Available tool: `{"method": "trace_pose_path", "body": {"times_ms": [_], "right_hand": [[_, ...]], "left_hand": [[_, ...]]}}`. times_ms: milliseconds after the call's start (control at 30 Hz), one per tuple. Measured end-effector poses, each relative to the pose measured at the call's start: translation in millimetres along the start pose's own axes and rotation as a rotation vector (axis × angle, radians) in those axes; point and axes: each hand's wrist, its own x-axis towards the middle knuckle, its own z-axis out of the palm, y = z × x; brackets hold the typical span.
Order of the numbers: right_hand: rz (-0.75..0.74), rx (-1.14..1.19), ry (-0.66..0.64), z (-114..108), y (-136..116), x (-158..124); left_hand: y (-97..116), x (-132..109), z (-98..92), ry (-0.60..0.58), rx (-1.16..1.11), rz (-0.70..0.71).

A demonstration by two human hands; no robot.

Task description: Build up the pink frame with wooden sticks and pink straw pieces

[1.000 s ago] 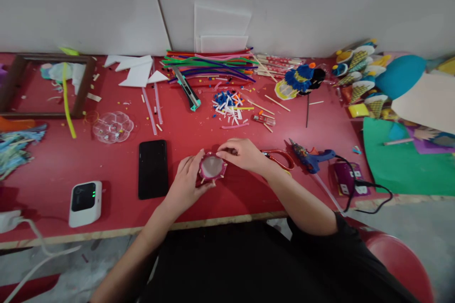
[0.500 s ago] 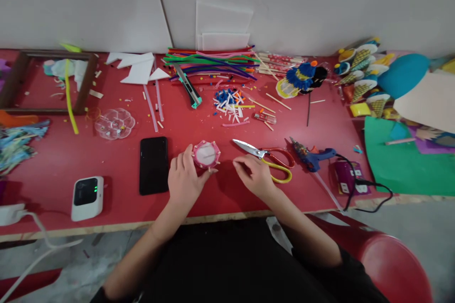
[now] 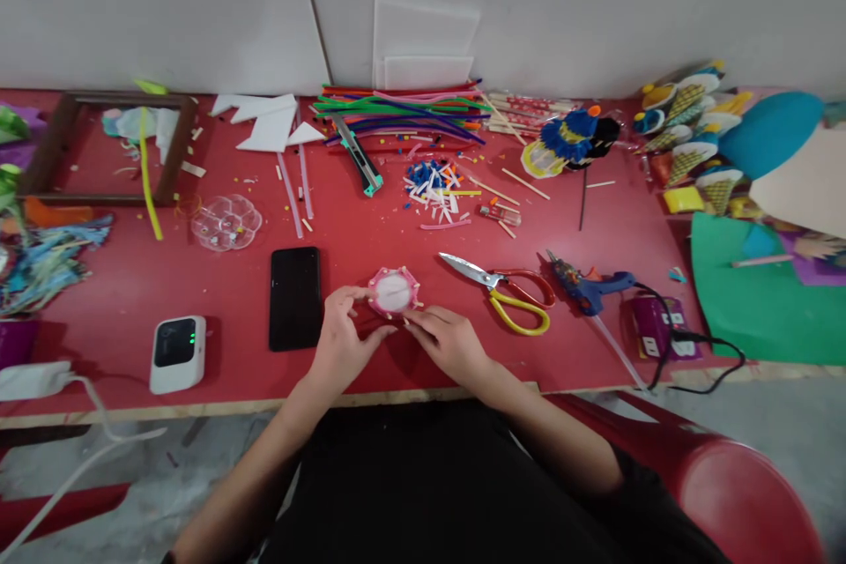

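A small pink ring-shaped piece (image 3: 395,292) with a white base and short pale pegs around its rim rests on the red table in front of me. Curved about its left side, my left hand (image 3: 345,330) has its fingertips on the rim and its thumb lower down by the near edge. At the lower right of the rim, the thumb and forefinger of my right hand (image 3: 449,342) are pinched together; what is between them is too small to make out. Scissors (image 3: 499,289) with red and yellow handles lie to the right of that hand.
A black phone (image 3: 294,298) and a white device (image 3: 178,354) lie at left. A corded glue gun (image 3: 588,286) is at right. Behind are a cutter knife (image 3: 357,156), cut bits (image 3: 433,185) and pipe cleaners (image 3: 403,110). The table's front edge (image 3: 251,406) runs close by.
My right hand has moved left from beside the scissors to the pink piece's rim. The left hand's thumb has shifted down off the rim. The view has shifted slightly.
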Motion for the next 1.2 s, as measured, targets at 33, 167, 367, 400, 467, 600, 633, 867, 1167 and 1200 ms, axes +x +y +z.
{"method": "trace_pose_path", "body": {"times_ms": [33,167,367,400,467,600,633,867,1167,1200], "right_hand": [[0.003,-0.01,-0.002,1,-1,1],[0.024,-0.041,0.001,4,-2,4],[0.025,-0.021,0.023,3,3,0],[0.022,-0.018,0.027,3,4,-1],[0.018,-0.017,0.031,4,4,-1],[0.022,-0.033,0.031,7,3,1],[0.024,-0.039,0.03,8,2,2],[0.074,-0.083,0.045,8,-5,5],[0.177,-0.137,0.05,12,-12,6],[0.185,-0.14,0.052,13,-13,6]], "left_hand": [[-1,1,-0.4,-0.027,-0.01,-0.01],[-2,6,-1.2,-0.113,-0.047,-0.027],[0,7,2.0,-0.11,0.005,0.039],[0,7,2.8,-0.103,0.015,0.054],[0,6,4.1,-0.098,0.025,0.069],[1,5,4.7,-0.117,0.018,0.036],[1,5,4.5,-0.123,0.012,0.024],[1,6,3.8,-0.133,-0.023,0.027],[1,8,2.8,-0.145,-0.035,0.016],[0,8,2.9,-0.138,-0.036,0.022]]}}
